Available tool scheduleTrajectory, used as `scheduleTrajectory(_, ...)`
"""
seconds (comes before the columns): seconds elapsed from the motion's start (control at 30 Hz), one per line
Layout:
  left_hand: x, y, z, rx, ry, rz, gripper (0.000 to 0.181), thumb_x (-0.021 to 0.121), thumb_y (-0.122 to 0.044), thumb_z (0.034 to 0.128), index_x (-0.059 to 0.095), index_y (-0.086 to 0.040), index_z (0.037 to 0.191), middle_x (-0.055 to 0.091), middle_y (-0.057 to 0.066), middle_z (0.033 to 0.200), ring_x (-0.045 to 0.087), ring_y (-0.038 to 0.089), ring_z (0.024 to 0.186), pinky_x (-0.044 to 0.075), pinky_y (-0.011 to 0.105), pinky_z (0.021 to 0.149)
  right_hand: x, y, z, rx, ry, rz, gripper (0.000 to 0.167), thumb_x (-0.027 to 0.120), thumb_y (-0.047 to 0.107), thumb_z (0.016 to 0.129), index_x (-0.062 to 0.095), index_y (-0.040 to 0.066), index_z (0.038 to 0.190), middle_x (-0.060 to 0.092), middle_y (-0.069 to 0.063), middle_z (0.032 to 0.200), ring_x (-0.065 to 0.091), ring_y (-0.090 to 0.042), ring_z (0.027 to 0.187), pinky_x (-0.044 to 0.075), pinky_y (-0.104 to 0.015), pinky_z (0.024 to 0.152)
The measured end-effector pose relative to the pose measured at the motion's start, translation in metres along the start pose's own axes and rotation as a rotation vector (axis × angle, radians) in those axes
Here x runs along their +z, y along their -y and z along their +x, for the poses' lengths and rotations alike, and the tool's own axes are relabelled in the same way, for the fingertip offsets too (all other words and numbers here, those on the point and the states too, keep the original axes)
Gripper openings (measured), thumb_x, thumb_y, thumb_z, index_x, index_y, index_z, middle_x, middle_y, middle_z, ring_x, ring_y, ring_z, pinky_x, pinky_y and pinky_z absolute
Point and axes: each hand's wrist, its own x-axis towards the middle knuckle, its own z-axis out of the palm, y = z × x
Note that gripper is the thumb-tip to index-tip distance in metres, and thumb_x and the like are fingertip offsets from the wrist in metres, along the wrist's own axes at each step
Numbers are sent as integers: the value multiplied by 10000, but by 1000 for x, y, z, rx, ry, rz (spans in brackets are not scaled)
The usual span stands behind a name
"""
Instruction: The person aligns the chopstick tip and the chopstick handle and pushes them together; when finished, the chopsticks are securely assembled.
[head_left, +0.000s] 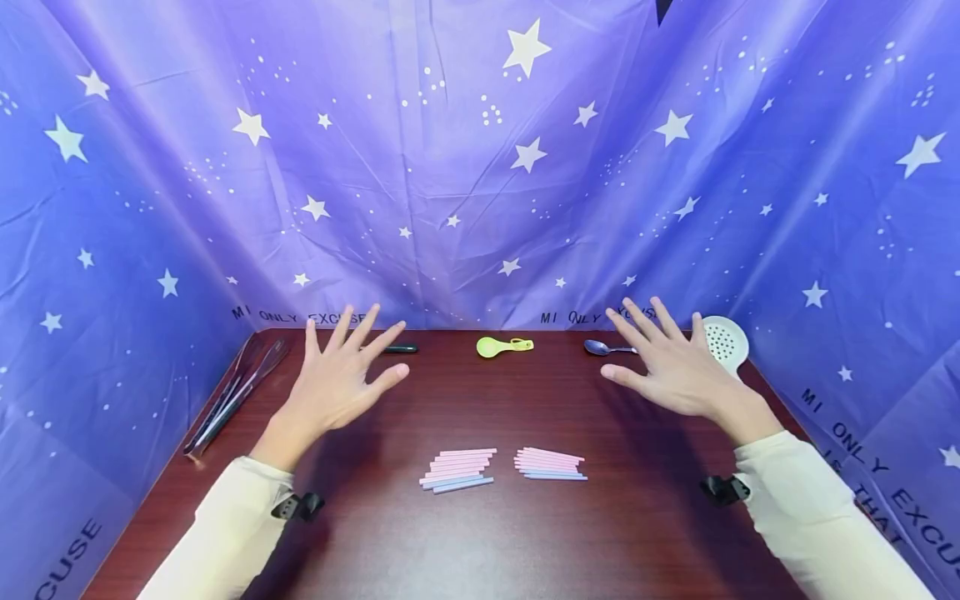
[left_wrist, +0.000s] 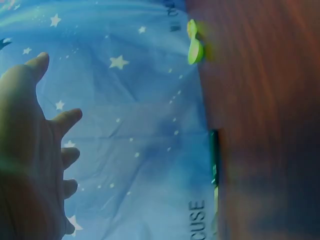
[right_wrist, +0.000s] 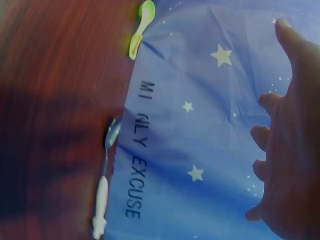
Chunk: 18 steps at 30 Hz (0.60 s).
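Both hands hover above the table with fingers spread, holding nothing. In the head view the left hand [head_left: 337, 371] is at the left, over a dark green handle [head_left: 401, 348] whose other end it covers. My right hand [head_left: 671, 367] is at the right, partly hiding a metal spoon [head_left: 598, 347], which has a white handle [right_wrist: 101, 200] in the right wrist view. Between the hands, at the back, lies a yellow-green measuring spoon [head_left: 491, 347]. Nearer the front lie two groups of thin pink and blue sticks, a left group [head_left: 457, 469] and a right group [head_left: 551, 463].
A metal whisk [head_left: 258, 371] and other long utensils lie along the left edge. At the back right is a white perforated skimmer [head_left: 726, 342], partly behind the right hand. Blue-purple star-printed cloth [head_left: 450, 167] walls the dark wooden table [head_left: 480, 550] at the back and sides.
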Motion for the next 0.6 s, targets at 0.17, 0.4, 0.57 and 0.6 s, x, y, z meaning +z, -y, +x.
scheduleTrajectory(0.17,21,-11,-12,19,12,-51,673,410,-687,1007,368,-363,1596,205,41,1736,138,365,1613,-37,754,1204,20,7,-2,-27,-6,38,848,483,676,992,117,314,1665,127,-76,1750,58,-461,1598,29,-828,1140)
scheduleTrajectory(0.4,47,-27,-26,36,14,-176,621,454,-615,1027,458,-290,1556,289,64,1708,180,343,1607,59,686,1248,58,23,-5,-87,1,235,822,572,588,993,230,236,1652,212,-110,1728,130,-433,1597,133,-736,1206)
scheduleTrajectory(0.57,66,-41,-35,62,51,-285,610,539,-564,1012,510,-225,1519,398,116,1650,300,367,1564,270,668,1207,86,39,-6,-137,-9,393,738,640,503,987,381,179,1596,360,-144,1662,301,-403,1550,280,-667,1199)
scheduleTrajectory(0.6,69,-43,-37,68,68,-310,611,557,-553,1007,516,-215,1514,416,122,1638,321,371,1554,295,667,1196,91,41,-7,-144,-9,421,717,650,493,984,412,171,1580,396,-145,1641,341,-394,1531,305,-649,1194)
